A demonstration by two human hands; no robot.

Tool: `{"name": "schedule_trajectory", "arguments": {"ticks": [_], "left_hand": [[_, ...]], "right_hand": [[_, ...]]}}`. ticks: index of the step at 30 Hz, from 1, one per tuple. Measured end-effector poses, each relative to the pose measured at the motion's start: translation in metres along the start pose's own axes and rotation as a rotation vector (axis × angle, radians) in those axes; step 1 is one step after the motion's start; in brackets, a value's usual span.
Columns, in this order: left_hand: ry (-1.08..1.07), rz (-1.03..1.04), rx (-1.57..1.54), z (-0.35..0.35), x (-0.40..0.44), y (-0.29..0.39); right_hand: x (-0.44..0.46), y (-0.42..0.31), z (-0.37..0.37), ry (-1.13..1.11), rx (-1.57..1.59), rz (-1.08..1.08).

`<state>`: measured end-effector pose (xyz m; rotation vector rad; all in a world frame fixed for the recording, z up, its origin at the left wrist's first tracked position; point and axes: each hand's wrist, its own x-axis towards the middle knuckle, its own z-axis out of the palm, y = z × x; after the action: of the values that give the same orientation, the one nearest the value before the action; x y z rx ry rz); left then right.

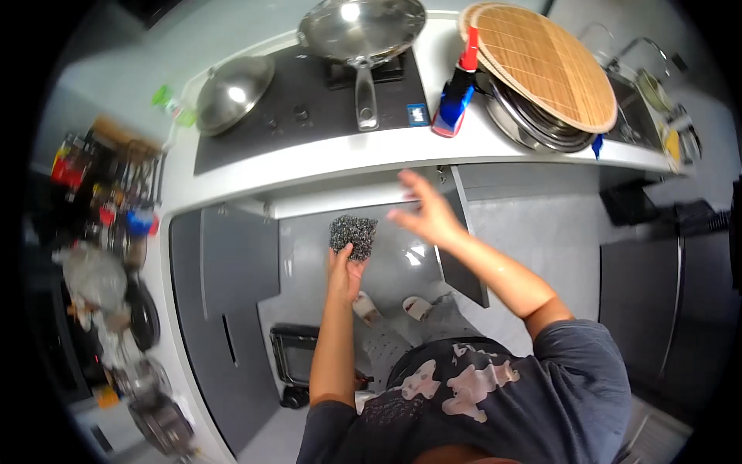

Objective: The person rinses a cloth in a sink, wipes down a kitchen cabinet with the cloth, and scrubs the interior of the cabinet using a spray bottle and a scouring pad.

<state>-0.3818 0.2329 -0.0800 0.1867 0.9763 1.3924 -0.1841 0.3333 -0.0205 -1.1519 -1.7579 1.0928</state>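
A dark, speckled, glittery scouring pad is gripped in my left hand, held out below the counter's front edge. My fingers are closed around its lower end, so that part is hidden. To its right, my right hand hangs in the air with its fingers spread and nothing in them. Just beside that hand is the swung-out cabinet door. On the counter above stands a blue spray bottle with a red top.
A steel wok sits on the black hob, its handle pointing at me. A domed lid lies to the left. Round bamboo mats cover a steel pot near the sink. A black rack stands on the floor.
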Motion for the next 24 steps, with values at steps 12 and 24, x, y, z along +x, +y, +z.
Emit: {"name": "schedule_trajectory", "arguments": {"ticks": [12,24], "left_hand": [[-0.047,-0.674,0.09,-0.141,0.152,0.034],[0.02,-0.829,0.436,-0.177,0.206,0.033]], "right_hand": [[0.199,0.038,-0.117,0.833,-0.24,-0.07],[0.112,0.023,-0.09,1.074,-0.006,-0.355]]}}
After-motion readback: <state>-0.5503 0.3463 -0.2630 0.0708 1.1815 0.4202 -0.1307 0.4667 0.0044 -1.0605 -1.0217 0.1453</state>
